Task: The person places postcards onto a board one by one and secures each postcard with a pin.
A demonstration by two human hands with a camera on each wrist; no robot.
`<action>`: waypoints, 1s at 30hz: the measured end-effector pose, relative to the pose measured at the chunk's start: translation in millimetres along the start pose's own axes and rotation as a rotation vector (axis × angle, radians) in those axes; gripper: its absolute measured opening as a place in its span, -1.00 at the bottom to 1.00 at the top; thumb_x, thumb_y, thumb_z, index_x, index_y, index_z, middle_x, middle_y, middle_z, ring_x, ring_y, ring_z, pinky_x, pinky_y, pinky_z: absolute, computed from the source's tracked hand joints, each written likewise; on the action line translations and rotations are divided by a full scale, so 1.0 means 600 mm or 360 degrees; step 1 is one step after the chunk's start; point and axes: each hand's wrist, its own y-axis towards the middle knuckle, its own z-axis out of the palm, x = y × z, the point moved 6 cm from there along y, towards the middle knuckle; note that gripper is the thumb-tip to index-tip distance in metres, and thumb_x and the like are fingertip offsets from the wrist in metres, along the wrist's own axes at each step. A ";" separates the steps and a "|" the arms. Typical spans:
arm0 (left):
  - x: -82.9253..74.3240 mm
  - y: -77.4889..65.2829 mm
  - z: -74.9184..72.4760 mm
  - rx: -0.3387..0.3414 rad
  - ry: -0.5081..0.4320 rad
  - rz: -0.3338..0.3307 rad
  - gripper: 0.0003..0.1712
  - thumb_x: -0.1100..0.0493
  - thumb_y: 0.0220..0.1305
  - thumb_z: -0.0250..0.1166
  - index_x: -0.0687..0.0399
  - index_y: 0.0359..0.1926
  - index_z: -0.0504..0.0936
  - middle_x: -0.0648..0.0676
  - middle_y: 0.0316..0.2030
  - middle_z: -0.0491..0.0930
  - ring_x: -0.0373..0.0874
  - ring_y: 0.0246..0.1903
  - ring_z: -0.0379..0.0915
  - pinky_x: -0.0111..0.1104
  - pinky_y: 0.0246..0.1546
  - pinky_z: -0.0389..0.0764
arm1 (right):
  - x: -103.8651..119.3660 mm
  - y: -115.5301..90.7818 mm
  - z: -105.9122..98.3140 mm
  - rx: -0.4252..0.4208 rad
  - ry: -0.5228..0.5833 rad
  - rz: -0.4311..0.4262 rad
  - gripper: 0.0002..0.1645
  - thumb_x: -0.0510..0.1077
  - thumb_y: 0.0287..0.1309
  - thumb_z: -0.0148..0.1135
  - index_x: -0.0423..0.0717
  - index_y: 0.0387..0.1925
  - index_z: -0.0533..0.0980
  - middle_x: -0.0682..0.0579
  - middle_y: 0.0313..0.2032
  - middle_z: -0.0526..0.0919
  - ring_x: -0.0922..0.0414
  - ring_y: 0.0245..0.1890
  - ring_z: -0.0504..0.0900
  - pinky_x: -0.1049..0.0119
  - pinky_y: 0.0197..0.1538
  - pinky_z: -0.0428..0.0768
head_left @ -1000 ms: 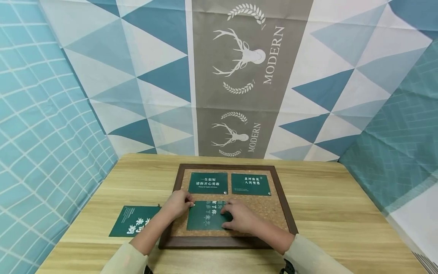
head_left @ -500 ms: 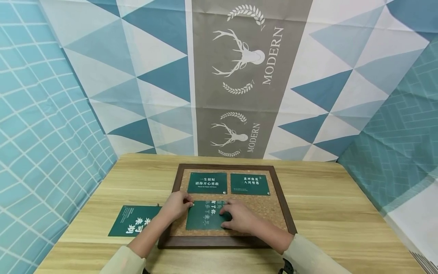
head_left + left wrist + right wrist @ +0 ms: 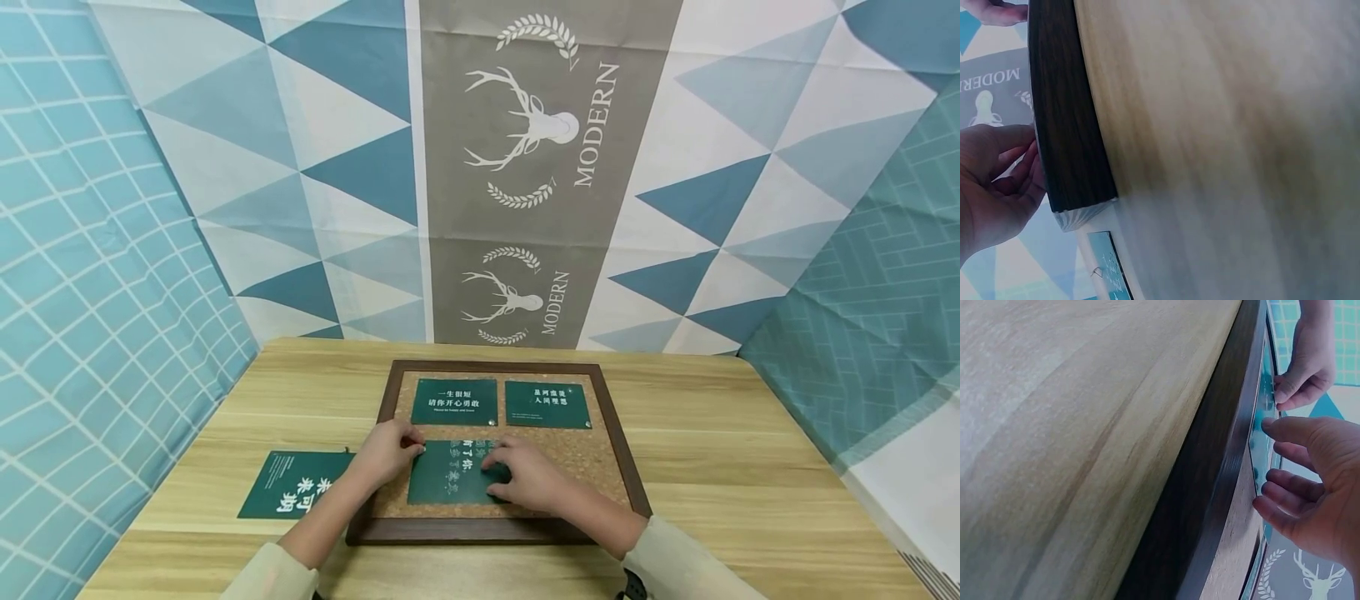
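A green card [image 3: 433, 483] with white Chinese characters lies on the lower left part of a cork board [image 3: 577, 471] with a dark brown wooden frame. My left hand [image 3: 390, 450] has thumb and forefinger together at the card's upper left corner, pinching there. Over the card's right side rests my right hand [image 3: 528, 473], fingers spread and tips touching its surface. In the right wrist view, the right hand's fingers [image 3: 1285, 515] are loosely extended against the card. The board's frame edge [image 3: 1063, 112] hides the card in the left wrist view.
Two green cards with white lettering, one at left [image 3: 454, 411] and one at right [image 3: 547, 414], sit along the board's top, with small shiny pins at their corners. Another green card [image 3: 262, 492] lies on the wooden table [image 3: 720, 467], left of the board, partly behind the left forearm.
Both hands and the card stay in the same place. Only a slight shift of the head view shows.
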 end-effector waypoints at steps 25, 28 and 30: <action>0.037 -0.021 -0.047 -0.0098 -0.0124 -0.0140 -0.88 0.20 0.19 0.29 0.13 -0.28 0.69 0.04 -0.33 0.64 -0.19 -0.35 0.51 -0.41 -0.42 0.53 | -0.048 -0.023 -0.056 -0.0245 0.0289 0.0112 -0.69 -0.17 0.08 0.32 -0.15 -0.10 0.60 -0.03 -0.20 0.54 0.01 -0.15 0.53 0.29 -0.23 0.57; 0.039 -0.024 -0.053 -0.0104 -0.0126 -0.0144 -0.87 0.21 0.19 0.29 0.15 -0.27 0.69 0.05 -0.34 0.64 -0.18 -0.36 0.51 -0.40 -0.41 0.53 | -0.059 -0.026 -0.068 -0.0303 0.0253 0.0164 -0.69 -0.16 0.06 0.33 -0.13 -0.11 0.60 -0.03 -0.22 0.56 0.02 -0.17 0.54 0.27 -0.23 0.56; 0.041 -0.026 -0.057 -0.0106 -0.0122 -0.0148 -0.87 0.20 0.19 0.28 0.15 -0.27 0.69 0.05 -0.34 0.64 -0.19 -0.37 0.50 -0.40 -0.41 0.52 | -0.068 -0.030 -0.075 -0.0334 0.0252 0.0218 -0.70 -0.16 0.07 0.32 -0.13 -0.12 0.61 -0.03 -0.21 0.57 0.02 -0.17 0.54 0.25 -0.22 0.55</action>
